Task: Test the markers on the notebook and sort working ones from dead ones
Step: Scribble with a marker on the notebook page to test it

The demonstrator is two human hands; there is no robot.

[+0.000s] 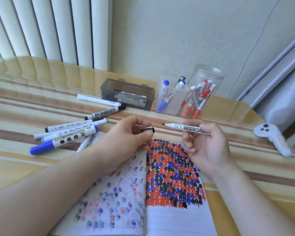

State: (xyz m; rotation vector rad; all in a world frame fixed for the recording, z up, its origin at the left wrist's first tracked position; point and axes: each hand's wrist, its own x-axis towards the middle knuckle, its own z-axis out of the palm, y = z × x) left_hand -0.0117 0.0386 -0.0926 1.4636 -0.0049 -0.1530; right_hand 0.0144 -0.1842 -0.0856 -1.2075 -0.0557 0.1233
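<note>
My right hand (206, 147) grips a white whiteboard marker (186, 128), uncapped, with its black tip pointing left. My left hand (126, 138) pinches the marker's black cap (148, 129) a short way from the tip. Both hover above the open notebook (177, 217), whose right page is packed with red, blue and black marks and whose left page shows fainter marks. A loose pile of several markers (66, 135) lies on the table to the left of my left hand.
At the back stand a smoky grey box (126, 86) with markers, a clear square cup (172, 97) holding blue markers and a clear round jar (206, 79) holding red ones. A white controller-like object (271, 137) lies at the right table edge.
</note>
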